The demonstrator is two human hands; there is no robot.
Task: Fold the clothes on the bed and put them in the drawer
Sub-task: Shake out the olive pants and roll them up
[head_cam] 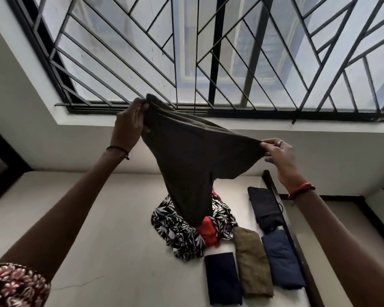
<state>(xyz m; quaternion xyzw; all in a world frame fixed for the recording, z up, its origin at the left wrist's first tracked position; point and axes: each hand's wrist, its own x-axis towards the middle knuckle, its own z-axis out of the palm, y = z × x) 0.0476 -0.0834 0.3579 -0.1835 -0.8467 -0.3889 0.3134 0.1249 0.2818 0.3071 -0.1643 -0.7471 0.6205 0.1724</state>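
Grip tight: our left hand (129, 127) and right hand (279, 158) pinch the brown garment (193, 160) taut above the bed (109, 218). We judge folding starts; next, lay it flat there.

garment (193, 160) above pile (177, 229), folded clothes (253, 264) right

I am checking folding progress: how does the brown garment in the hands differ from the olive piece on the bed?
The brown garment hangs unfolded in the air, stretched between left hand and right hand; the olive piece lies folded flat on the bed, untouched. The brown garment is darker than the olive piece. Both are plain cloth.
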